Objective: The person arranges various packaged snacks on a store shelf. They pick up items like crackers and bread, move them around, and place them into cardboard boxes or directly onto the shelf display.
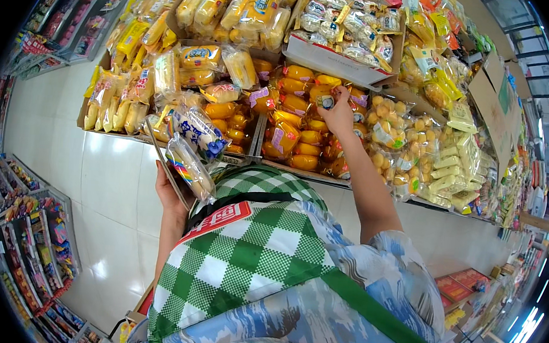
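Observation:
At the left, my left hand grips the edge of a brown cardboard tray, held tilted by my waist. Bread in clear wrap with a rainbow stripe stands in it, and a blue-and-white bread pack shows just beyond. My right arm stretches forward over the display. The fingers of my right hand are curled round a wrapped golden cake with a pale label. Similar golden-brown packaged cakes lie in rows around it in a shallow box.
A white-fronted carton of small wrapped pastries stands behind the cakes. Bags of little round cakes and pale green packs lie to the right. Wrapped loaves fill the far left. Snack shelves line the tiled floor.

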`<state>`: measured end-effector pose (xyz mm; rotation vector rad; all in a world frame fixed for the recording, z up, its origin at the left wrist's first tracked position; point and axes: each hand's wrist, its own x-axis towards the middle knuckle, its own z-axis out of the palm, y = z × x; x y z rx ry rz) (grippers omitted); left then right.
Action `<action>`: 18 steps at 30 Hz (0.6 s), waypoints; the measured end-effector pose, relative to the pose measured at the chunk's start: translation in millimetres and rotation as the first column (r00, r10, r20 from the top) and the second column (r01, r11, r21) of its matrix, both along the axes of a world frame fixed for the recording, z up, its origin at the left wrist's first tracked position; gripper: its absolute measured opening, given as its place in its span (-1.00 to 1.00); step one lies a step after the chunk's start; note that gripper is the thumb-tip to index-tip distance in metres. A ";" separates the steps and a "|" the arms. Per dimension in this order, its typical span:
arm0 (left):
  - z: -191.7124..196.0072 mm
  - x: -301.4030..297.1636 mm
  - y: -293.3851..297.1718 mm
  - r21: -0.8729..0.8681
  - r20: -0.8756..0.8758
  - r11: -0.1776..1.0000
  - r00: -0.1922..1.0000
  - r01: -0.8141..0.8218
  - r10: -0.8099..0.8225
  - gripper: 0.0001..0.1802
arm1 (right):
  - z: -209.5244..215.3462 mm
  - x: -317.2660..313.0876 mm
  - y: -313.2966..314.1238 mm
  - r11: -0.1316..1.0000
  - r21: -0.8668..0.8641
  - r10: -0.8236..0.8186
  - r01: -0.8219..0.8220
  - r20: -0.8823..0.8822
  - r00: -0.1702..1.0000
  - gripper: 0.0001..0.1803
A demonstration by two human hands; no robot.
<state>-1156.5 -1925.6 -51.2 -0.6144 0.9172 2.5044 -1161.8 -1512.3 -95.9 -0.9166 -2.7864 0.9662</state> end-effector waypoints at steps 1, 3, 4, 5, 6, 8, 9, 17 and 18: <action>0.4 0.1 0.2 0.003 0.017 1.000 1.000 -0.007 0.007 -0.44 | 6.4 -2.6 -3.0 0.999 0.036 -0.012 0.012 -0.004 1.000 -0.17; 1.4 2.6 -0.1 0.008 0.051 0.999 0.998 -0.038 0.038 -0.44 | 13.6 -4.2 -6.3 0.983 0.181 0.017 0.003 -0.110 0.994 -0.30; 0.4 3.6 -1.5 0.007 0.036 0.999 0.999 -0.031 0.031 -0.45 | 20.6 -3.3 -5.9 0.955 0.292 0.081 -0.052 -0.089 0.993 -0.33; -0.9 3.9 -2.5 0.006 0.022 1.000 1.000 -0.022 0.022 -0.45 | 31.5 -2.0 -4.3 0.911 0.399 0.139 -0.104 -0.060 0.989 -0.35; -1.2 4.3 -3.2 0.006 0.008 1.000 1.000 -0.013 0.013 -0.45 | 36.9 -1.3 -2.9 0.852 0.499 0.193 -0.156 -0.025 0.981 -0.37; 1.7 5.5 -1.5 0.008 0.010 1.000 1.000 -0.010 0.010 -0.46 | 27.5 -4.7 0.8 0.840 0.519 0.204 -0.155 -0.039 0.978 -0.41; 2.9 5.4 -0.2 0.011 0.011 1.000 1.000 -0.007 0.007 -0.46 | 22.9 -6.1 1.9 0.820 0.546 0.225 -0.174 -0.027 0.974 -0.42; 2.1 10.0 -3.6 0.076 -0.005 0.997 1.000 -0.003 0.004 -0.46 | 31.4 -3.2 9.9 0.816 0.527 0.299 -0.239 -0.030 0.954 -0.47; 0.1 11.1 -5.2 0.076 -0.006 0.997 1.000 -0.010 0.011 -0.46 | 30.0 -3.4 8.6 0.811 0.534 0.305 -0.240 -0.036 0.952 -0.47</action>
